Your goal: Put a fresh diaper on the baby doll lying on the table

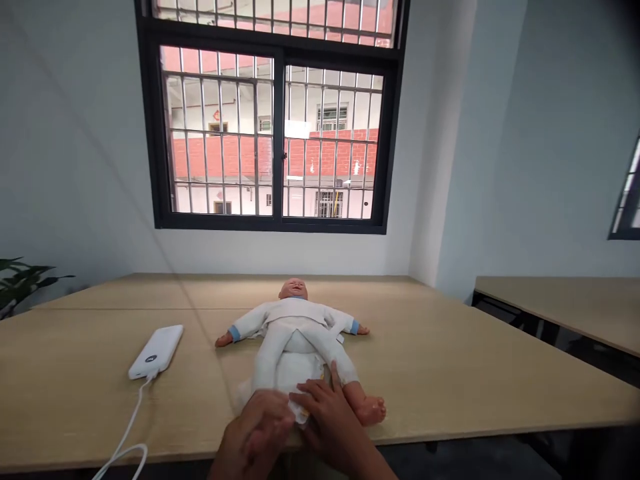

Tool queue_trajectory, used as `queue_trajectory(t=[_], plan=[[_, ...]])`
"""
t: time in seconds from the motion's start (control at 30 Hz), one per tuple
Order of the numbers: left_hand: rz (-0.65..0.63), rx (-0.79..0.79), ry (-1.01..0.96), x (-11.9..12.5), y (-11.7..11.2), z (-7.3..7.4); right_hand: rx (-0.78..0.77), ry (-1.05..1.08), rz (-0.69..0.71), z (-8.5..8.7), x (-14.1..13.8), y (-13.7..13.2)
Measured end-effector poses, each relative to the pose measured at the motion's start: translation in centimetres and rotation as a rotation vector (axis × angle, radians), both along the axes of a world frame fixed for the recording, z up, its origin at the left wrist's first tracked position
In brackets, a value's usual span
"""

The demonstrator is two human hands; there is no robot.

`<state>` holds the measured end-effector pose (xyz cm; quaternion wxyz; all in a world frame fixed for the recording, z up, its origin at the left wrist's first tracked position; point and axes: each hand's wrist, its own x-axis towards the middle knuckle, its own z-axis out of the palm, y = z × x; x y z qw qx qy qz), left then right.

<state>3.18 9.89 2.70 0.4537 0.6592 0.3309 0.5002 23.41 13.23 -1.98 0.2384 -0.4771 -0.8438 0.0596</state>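
A doll (296, 327) lies face-up at lower centre of the frame, its head and bare foot smooth, its white cloth suit creased and cuffed in blue. A thin, crinkled diaper (299, 370) shows between its legs. The hands sit side by side at bottom centre: the right hand (327, 410) splays its fingers over diaper and leg; the left hand (260, 427) is curled and blurred, its grip impossible to tell. The tabletop (450, 373) is pale wood-grain.

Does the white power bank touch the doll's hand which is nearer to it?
Apart: the head view plainly shows wooden tabletop between the white power bank and the nearer hand of the baby doll.
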Motion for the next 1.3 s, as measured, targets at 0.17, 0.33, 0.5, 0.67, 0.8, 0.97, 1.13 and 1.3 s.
queue_trajectory(t=[0.17, 0.33, 0.5, 0.67, 0.8, 0.97, 1.13, 1.3], plan=[[0.067, 0.165, 0.202, 1.9, 3.0, 0.4, -0.008, 0.002, 0.009, 0.1, -0.1, -0.1], [0.174, 0.251, 0.433, 1.2, 6.7, -1.4, 0.022, 0.006, 0.017, -0.3, 0.0, 0.3], [0.223, 0.229, 0.444, -0.1, 9.1, -3.1, -0.043, 0.011, -0.003, -0.2, 0.0, 0.1], [0.192, 0.203, 0.449, -1.9, 10.4, -3.2, -0.053, 0.029, -0.047, -0.2, 0.1, 0.3], [0.126, 0.226, 0.456, -3.2, 11.4, -1.9, -0.009, 0.000, -0.097, 1.3, 0.6, 0.7], [0.018, 0.228, 0.456, -3.7, 12.2, -0.1, 0.090, -0.034, -0.185, 5.4, 1.6, 1.2], [-0.077, 0.225, 0.426, -3.5, 13.3, 0.4, 0.149, 0.064, -0.222, 6.9, 3.4, 2.8], [-0.077, 0.353, 0.468, -2.7, 14.0, 0.9, 0.196, 0.145, -0.149, 6.6, 4.4, 3.9]])
